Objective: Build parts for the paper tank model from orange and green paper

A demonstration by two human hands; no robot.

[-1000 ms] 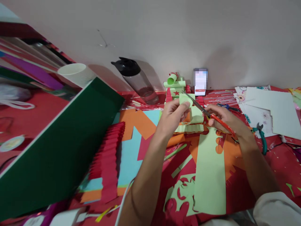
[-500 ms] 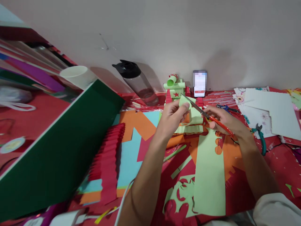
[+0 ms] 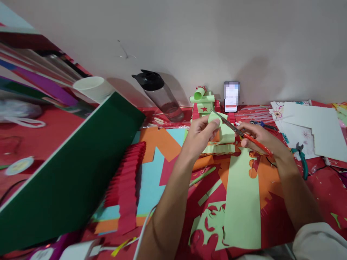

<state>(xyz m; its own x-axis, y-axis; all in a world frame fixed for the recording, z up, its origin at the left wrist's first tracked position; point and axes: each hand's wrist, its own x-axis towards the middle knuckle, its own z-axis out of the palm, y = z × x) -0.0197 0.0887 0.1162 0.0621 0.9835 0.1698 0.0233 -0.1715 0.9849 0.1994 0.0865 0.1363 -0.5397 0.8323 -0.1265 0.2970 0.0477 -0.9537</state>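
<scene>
My left hand (image 3: pixel 202 133) pinches a small piece of light green paper (image 3: pixel 214 116) between thumb and fingers. In my right hand (image 3: pixel 256 136) is a pair of scissors (image 3: pixel 251 138) with red handles, its blades pointing up and left against the green piece. Just behind stands a green paper model (image 3: pixel 204 108) with a rolled tube on top and a red star on its front; my hands hide part of it. Below my hands lie a long light green sheet (image 3: pixel 242 198) and a green offcut (image 3: pixel 210 225) with curved holes.
A dark green board (image 3: pixel 73 173) slants up at left, by a white cup (image 3: pixel 93 88) and a black-lidded bottle (image 3: pixel 162 95). A phone (image 3: pixel 231 95) leans on the wall. Pliers (image 3: pixel 301 159) and white cards (image 3: pixel 329 130) lie at right. Red pleated paper (image 3: pixel 127 184) sits left of my arm.
The whole view has shifted slightly, with things sitting a little further right. My hands keep the same hold on the green paper and the scissors.
</scene>
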